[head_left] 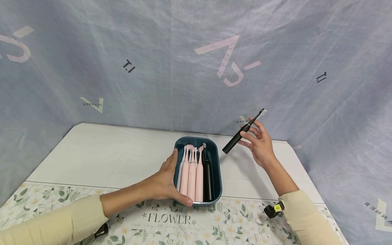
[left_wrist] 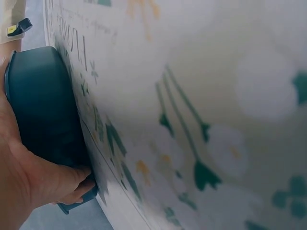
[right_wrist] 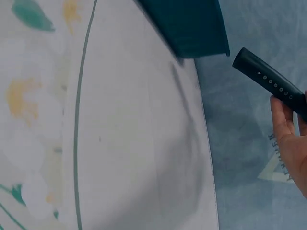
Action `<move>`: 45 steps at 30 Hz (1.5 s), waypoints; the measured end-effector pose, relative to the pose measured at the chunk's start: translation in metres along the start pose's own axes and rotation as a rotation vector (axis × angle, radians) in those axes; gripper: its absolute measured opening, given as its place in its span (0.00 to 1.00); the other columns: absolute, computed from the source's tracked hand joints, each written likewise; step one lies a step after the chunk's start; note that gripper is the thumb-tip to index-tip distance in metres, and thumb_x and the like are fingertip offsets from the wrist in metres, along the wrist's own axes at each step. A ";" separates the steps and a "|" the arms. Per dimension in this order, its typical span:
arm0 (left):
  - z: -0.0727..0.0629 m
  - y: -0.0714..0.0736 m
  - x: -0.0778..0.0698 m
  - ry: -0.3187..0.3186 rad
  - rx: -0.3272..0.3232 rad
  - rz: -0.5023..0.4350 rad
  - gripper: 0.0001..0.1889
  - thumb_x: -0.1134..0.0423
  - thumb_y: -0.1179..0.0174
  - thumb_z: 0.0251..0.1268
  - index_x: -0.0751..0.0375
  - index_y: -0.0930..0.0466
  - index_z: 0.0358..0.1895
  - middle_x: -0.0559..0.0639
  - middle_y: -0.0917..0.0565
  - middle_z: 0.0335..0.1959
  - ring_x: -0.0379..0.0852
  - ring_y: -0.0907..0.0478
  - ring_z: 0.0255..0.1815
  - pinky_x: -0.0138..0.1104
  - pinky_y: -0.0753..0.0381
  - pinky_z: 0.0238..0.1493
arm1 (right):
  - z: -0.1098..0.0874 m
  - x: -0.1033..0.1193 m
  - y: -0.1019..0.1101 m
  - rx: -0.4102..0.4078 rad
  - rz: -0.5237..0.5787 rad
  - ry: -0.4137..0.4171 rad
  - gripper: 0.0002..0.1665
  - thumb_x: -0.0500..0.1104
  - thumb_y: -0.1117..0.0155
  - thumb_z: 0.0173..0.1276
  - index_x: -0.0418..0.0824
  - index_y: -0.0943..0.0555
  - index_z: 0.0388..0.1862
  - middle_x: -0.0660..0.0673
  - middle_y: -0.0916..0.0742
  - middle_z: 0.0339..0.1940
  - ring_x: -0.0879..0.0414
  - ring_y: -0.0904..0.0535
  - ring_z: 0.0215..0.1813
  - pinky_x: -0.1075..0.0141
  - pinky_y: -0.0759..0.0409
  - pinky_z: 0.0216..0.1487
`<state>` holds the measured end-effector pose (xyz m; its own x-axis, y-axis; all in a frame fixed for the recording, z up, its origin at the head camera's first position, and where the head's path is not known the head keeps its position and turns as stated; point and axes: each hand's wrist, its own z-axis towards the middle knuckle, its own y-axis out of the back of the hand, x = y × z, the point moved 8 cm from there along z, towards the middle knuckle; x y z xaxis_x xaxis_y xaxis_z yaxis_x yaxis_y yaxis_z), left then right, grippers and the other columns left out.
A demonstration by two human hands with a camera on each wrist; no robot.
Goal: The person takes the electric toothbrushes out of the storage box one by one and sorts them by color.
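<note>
My right hand (head_left: pixel 261 148) holds a black electric toothbrush (head_left: pixel 235 141) in the air, pinched between thumb and fingers. Its bristle head tilts up to the right, and the handle's base (right_wrist: pixel 254 64) points down to the left. A dark teal plastic bin (head_left: pixel 218 177) stands on the table to the left of that hand. Inside lie several pink electric toothbrushes (head_left: pixel 192 180), a white one (head_left: pixel 180 178) at the left and a black one (head_left: pixel 208 180) at the right, heads toward the back. My left hand (head_left: pixel 165 182) grips the bin's left side, its thumb at the front rim.
A white mat (head_left: pixel 122 153) covers the table, with a floral printed band (head_left: pixel 165 228) along the front. Grey-blue printed fabric (head_left: pixel 165 85) hangs behind and at both sides. Each forearm carries a dark wrist device (head_left: pixel 272 211).
</note>
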<state>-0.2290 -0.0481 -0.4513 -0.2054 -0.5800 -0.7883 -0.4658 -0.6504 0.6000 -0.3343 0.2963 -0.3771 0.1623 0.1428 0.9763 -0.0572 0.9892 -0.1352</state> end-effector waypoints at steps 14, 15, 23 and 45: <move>-0.003 0.001 -0.001 0.010 0.001 -0.006 0.97 0.31 0.07 0.36 0.47 0.84 0.93 0.64 0.73 0.96 0.73 0.68 0.96 0.75 0.42 0.86 | 0.004 0.004 0.011 -0.013 -0.180 0.073 0.47 0.27 0.31 0.81 0.40 0.37 0.92 0.43 0.17 0.64 0.62 0.07 0.56 0.60 0.07 0.58; -0.003 0.001 0.000 0.012 0.001 -0.009 0.97 0.31 0.07 0.36 0.47 0.84 0.93 0.64 0.73 0.96 0.73 0.68 0.96 0.75 0.42 0.86 | 0.005 0.004 0.012 -0.016 -0.202 0.077 0.46 0.28 0.31 0.81 0.40 0.37 0.92 0.41 0.17 0.66 0.62 0.07 0.55 0.61 0.07 0.58; -0.004 0.002 0.001 0.018 -0.003 -0.006 0.97 0.31 0.07 0.36 0.48 0.84 0.94 0.64 0.72 0.96 0.73 0.67 0.97 0.75 0.42 0.86 | 0.009 0.004 0.020 -0.065 -0.309 0.091 0.43 0.26 0.31 0.80 0.38 0.32 0.89 0.42 0.16 0.69 0.63 0.08 0.54 0.65 0.07 0.57; -0.001 0.001 0.000 0.016 0.004 -0.009 0.96 0.29 0.07 0.36 0.46 0.84 0.93 0.63 0.73 0.96 0.72 0.68 0.97 0.75 0.41 0.86 | 0.020 -0.004 0.034 -0.144 -0.359 0.063 0.39 0.24 0.32 0.79 0.38 0.27 0.86 0.35 0.18 0.75 0.65 0.12 0.59 0.72 0.10 0.59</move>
<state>-0.2284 -0.0490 -0.4505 -0.1870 -0.5821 -0.7913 -0.4711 -0.6538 0.5922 -0.3562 0.3288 -0.3818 0.2072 -0.2161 0.9541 0.1519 0.9706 0.1869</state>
